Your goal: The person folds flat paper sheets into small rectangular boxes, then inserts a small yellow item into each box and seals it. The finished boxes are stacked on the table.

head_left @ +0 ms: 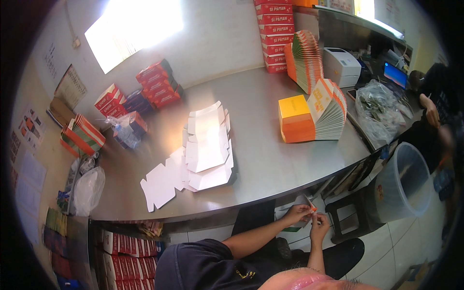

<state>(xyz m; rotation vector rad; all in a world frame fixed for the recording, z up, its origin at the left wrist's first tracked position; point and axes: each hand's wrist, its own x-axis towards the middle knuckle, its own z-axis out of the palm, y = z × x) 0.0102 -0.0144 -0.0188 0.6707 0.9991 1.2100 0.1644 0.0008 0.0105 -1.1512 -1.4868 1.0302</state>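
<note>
Pinching an orange piece (313, 210) beyond the tabletop's (261, 164) near edge, the left hand (298, 213) clamps its fingers; the right hand's (319, 227) grip is unclear. Likely light, stiff card; hold its edges.

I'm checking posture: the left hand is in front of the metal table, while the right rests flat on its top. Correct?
No: in the head view the right hand is off the metal table, close beside the left hand.

The card (313, 210) is white and bright orange, pinched between the left hand (298, 213) and right hand (319, 227).
</note>
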